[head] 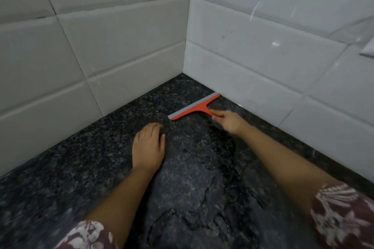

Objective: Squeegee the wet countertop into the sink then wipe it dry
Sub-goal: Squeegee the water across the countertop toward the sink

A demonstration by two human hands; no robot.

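Squeegee set down in the countertop's tiled corner.
Right hand (227,122) grips the orange squeegee (195,107) by its handle; left hand (148,146) rests flat, fingers relaxed, on the wet countertop (81,159).

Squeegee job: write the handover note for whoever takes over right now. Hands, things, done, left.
Right hand grips the handle of the squeegee; its blade lies on the countertop near the back corner, one end close to the right wall.
Left hand rests on the countertop, holding nothing.
Done: nothing certain; water patches show mid-counter.
To do: pull water to the sink (out of view), then wipe dry; no cloth in view.
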